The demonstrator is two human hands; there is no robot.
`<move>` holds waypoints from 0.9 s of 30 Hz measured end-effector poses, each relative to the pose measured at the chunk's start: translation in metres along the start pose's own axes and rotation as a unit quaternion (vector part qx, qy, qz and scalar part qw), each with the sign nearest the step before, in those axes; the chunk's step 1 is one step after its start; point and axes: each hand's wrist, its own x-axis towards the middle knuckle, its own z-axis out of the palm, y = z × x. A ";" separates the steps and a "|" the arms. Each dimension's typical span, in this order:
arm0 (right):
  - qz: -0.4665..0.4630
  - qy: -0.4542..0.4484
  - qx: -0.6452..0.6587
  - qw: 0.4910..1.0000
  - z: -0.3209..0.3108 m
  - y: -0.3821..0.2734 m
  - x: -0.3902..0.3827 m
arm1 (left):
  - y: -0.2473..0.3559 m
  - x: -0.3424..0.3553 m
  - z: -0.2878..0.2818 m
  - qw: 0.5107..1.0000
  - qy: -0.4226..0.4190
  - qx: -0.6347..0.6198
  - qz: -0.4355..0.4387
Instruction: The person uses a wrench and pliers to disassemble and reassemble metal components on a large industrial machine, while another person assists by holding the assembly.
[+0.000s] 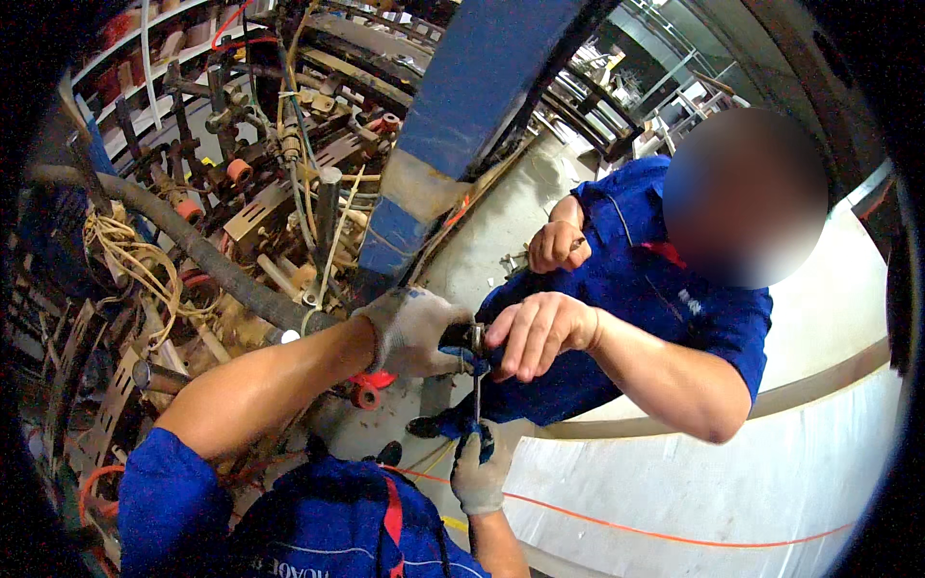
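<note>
My left hand (414, 332), in a pale work glove, is closed around a short dark hose piece (456, 336) with a metal band (477, 338) at its end. My right hand (481, 474), gloved too, grips a screwdriver (476, 397) by its dark handle, below the left hand. The screwdriver's thin shaft points up to the band; whether its tip sits in a screw is too small to tell. A co-worker's bare hand (547, 332) reaches in from the right and touches the banded end. The co-worker's other hand (559, 245) is curled around something small near the chest.
Cluttered metal racks (260, 212) with pipes and cables fill the left side. A thick grey hose (207, 252) runs across them toward my left arm. A blue steel column (472, 87) stands ahead. An orange cord (636, 533) crosses the large pale panel (713, 482) at right.
</note>
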 end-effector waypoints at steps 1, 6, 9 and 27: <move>0.012 -0.004 0.010 1.000 0.000 -0.002 -0.001 | -0.002 -0.001 0.000 1.000 -0.002 -0.011 0.004; -0.002 0.007 0.003 1.000 -0.002 -0.002 -0.004 | 0.014 -0.004 -0.010 1.000 -0.021 -0.007 -0.013; 0.018 0.000 0.013 1.000 -0.003 -0.001 -0.008 | 0.019 -0.003 -0.015 0.999 -0.039 -0.029 -0.025; -0.011 0.039 0.025 0.999 0.001 0.004 -0.001 | 0.017 0.008 -0.005 0.996 -0.062 0.040 -0.056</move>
